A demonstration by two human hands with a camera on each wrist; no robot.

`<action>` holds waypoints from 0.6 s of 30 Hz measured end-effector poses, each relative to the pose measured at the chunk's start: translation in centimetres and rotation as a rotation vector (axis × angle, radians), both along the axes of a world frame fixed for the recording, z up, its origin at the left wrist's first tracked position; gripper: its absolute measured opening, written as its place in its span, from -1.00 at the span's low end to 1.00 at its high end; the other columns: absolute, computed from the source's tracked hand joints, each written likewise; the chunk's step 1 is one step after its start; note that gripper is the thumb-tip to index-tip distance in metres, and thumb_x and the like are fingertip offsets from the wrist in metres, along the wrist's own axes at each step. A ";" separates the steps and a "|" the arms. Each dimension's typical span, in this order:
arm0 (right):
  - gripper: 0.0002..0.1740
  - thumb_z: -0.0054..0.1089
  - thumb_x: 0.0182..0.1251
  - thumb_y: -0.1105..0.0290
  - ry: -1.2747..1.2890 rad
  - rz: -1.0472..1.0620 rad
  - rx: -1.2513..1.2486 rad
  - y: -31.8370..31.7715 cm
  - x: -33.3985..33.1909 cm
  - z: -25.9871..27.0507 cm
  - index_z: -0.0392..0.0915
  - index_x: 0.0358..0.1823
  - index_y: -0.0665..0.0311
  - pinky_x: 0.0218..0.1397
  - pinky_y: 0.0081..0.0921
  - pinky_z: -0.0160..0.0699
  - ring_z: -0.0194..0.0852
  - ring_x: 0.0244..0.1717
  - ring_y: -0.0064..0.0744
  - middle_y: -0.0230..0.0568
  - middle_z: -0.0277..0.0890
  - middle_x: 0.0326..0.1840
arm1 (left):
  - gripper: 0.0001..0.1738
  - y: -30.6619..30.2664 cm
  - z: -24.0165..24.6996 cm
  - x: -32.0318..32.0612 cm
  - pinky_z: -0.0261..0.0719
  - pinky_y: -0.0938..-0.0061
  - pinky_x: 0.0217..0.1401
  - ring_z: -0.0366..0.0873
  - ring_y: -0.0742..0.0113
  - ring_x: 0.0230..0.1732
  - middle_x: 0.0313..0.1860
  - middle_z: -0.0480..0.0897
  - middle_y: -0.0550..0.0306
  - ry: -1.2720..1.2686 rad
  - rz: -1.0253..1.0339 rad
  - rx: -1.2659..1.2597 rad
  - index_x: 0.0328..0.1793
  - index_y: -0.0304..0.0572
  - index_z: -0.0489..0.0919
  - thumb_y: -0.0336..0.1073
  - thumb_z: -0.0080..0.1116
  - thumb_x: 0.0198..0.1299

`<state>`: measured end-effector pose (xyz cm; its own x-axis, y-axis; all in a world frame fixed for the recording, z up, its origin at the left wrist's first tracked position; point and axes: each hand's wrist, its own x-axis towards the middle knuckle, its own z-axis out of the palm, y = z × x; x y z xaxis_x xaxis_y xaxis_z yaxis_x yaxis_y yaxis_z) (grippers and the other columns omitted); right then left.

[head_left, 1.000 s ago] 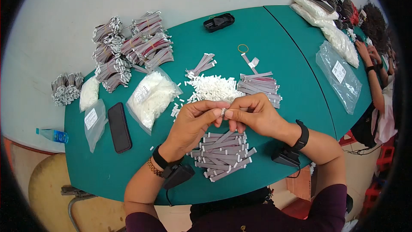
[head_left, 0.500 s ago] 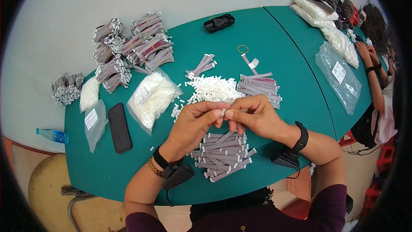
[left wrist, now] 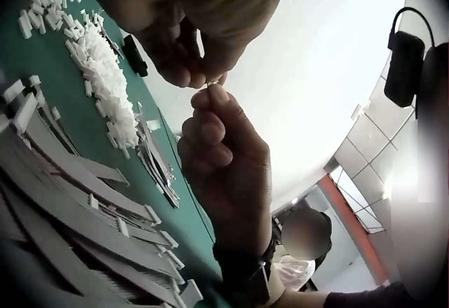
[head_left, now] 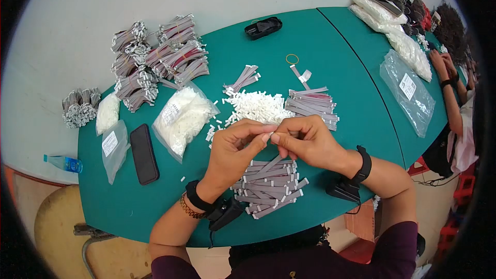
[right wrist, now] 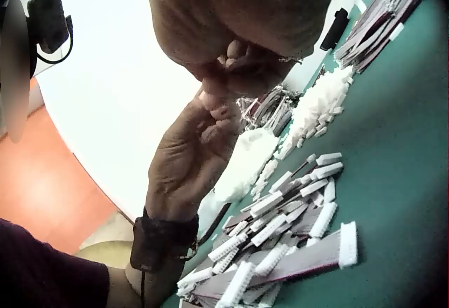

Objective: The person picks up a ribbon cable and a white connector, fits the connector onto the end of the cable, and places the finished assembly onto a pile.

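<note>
Over the middle of the table the left hand (head_left: pixel 235 147) and right hand (head_left: pixel 312 142) meet at their fingertips. Between thumb and finger of each hand is a small white connector (head_left: pixel 270 134), mostly hidden by the fingertips. In the left wrist view, the right hand (left wrist: pixel 228 150) pinches with thumb and index, its other fingers curled. The right wrist view shows the left hand (right wrist: pixel 193 150) reaching up to the same spot. Grey ribbon cables (head_left: pixel 268 188) with white ends lie piled under the hands. Just beyond the hands is a heap of loose white connectors (head_left: pixel 258 106).
More ribbon cables (head_left: pixel 312 106) lie right of the heap. Bundled cables (head_left: pixel 178 54) are stacked at the back left. A bag of white pieces (head_left: pixel 183 116), a phone (head_left: pixel 144 152) and a bottle (head_left: pixel 64 163) are at left. Another person's arm (head_left: pixel 449 93) is at far right.
The left hand has shifted slightly and its wrist has turned, moving the wrist camera to the right. The grey piece earlier visible between the fingertips is now mostly covered. The right hand has barely moved.
</note>
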<state>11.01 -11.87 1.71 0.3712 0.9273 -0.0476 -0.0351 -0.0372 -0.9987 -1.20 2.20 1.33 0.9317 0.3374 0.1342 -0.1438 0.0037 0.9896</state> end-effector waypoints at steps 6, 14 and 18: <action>-0.77 0.05 0.34 0.36 -0.060 -0.015 0.054 0.2 0.0 -0.4 0.50 -0.47 0.32 -0.63 -0.70 0.02 0.10 -0.64 -0.83 -0.52 0.33 -0.68 | -0.70 0.3 0.2 0.1 0.42 0.65 -0.25 0.44 0.54 -0.31 -0.32 0.55 0.21 0.089 -0.047 -0.148 0.09 -0.34 0.51 -0.40 0.06 0.26; -0.76 0.04 0.34 0.35 -0.045 -0.003 0.043 0.3 0.1 -0.8 0.50 -0.46 0.32 -0.63 -0.70 0.02 0.10 -0.65 -0.83 -0.52 0.34 -0.67 | -0.77 0.9 -0.6 0.3 0.36 0.68 -0.35 0.38 0.58 -0.43 -0.45 0.48 0.27 0.117 -0.123 -0.079 -0.12 -0.26 0.45 -0.23 -0.10 0.38; -0.77 0.04 0.35 0.35 -0.033 0.042 0.037 0.2 0.2 -0.6 0.50 -0.45 0.33 -0.62 -0.70 0.06 0.11 -0.63 -0.81 -0.51 0.33 -0.66 | -0.78 0.6 -0.5 0.2 0.25 0.72 -0.42 0.28 0.64 -0.49 -0.50 0.41 0.33 0.124 -0.143 0.080 -0.25 -0.20 0.39 -0.21 -0.10 0.38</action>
<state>11.19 -11.63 1.12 0.3328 0.9430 -0.0016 -0.0008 -0.0014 -1.0000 -1.01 2.83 0.82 0.9804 0.1935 0.0365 -0.0246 -0.0635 0.9977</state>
